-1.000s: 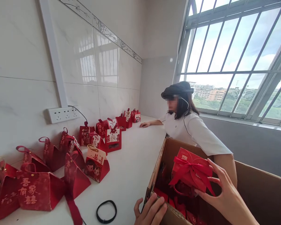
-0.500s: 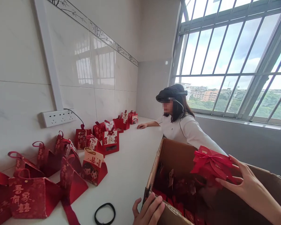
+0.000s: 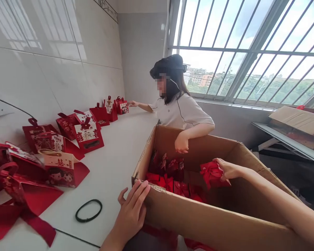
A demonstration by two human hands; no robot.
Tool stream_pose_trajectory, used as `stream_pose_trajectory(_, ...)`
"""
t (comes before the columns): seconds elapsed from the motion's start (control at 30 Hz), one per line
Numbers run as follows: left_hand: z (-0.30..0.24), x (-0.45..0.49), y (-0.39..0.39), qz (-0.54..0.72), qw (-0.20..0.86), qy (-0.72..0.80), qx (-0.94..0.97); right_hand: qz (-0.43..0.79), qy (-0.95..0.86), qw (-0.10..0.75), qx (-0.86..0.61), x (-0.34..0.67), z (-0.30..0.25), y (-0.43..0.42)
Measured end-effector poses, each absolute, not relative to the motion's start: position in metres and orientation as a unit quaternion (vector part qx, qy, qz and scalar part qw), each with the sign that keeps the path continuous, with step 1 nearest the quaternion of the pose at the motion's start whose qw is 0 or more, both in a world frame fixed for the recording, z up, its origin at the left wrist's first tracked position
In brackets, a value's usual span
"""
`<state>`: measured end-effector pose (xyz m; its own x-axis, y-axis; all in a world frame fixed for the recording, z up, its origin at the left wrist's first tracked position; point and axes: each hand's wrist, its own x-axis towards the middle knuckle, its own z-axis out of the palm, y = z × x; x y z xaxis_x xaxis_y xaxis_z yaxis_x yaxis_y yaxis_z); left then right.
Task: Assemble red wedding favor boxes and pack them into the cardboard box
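Observation:
My right hand (image 3: 229, 169) reaches down inside the cardboard box and holds a red gift box (image 3: 211, 174) with a ribbon bow, tilted, by its right side. The fingers of my left hand (image 3: 133, 204) hook over the near left corner of the cardboard box (image 3: 188, 212), gripping its rim. Inside, red gift boxes (image 3: 181, 188) lie in the left part, beneath and beside the one in my hand. Darker red gift bags (image 3: 172, 167) stand behind them against the far left inside.
Red gift boxes with handles (image 3: 87, 136) line the white table (image 3: 115, 153) along the tiled wall. A black hair tie (image 3: 89, 211) lies near my left hand. Across the box sits a person (image 3: 178, 111), one hand at the far gift boxes, the other above the box's far rim.
My right hand has lowered the red gift box from above the rim into the cardboard box. The view has turned right and down. The other person's near arm now bends over the box.

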<state>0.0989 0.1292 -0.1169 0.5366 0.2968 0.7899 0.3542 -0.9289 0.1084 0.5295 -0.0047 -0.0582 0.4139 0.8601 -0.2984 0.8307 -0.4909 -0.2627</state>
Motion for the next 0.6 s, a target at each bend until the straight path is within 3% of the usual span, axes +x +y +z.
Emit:
stream_pose_trajectory(0.2, -0.121, 0.101, 0.129, -0.455, 0.025, -0.193, -0.869, 0.19, -0.51, 0.017, -0.839, 0.551, -0.098, 0.019)
stream_pose_trajectory(0.6, -0.125, 0.101, 0.129, -0.442, 0.039, -0.179, -0.878, 0.137, -0.486, 0.103, -0.857, 0.551, -0.144, 0.028)
